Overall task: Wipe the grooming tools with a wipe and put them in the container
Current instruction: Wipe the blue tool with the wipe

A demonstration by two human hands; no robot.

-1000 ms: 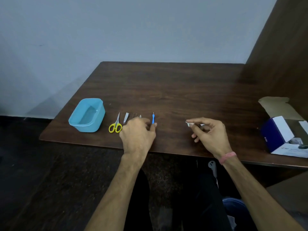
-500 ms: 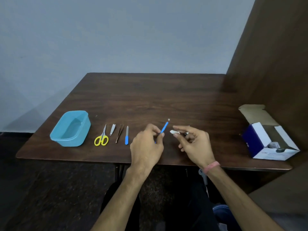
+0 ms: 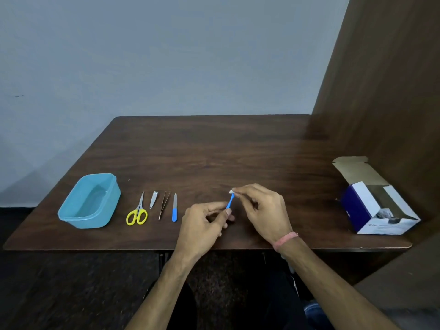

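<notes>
My left hand point(image 3: 202, 225) pinches the lower end of a thin blue tool point(image 3: 230, 203) above the table's front middle. My right hand point(image 3: 264, 210) presses a small white wipe point(image 3: 231, 191) against the tool's upper tip. On the brown table point(image 3: 214, 151) to the left lie yellow-handled scissors point(image 3: 137, 211), a nail clipper point(image 3: 153, 199), tweezers point(image 3: 164, 204) and a blue-handled file point(image 3: 174, 208) in a row. An open light-blue container point(image 3: 89, 201) stands at the far left.
An open white and blue cardboard box point(image 3: 373, 206) lies at the table's right edge. A brown panel point(image 3: 385, 91) rises on the right, a grey wall behind. My legs are under the front edge.
My left hand lifted the thin blue tool from the row and carried it right. My right hand brought the wipe onto its tip. The view shifted.
</notes>
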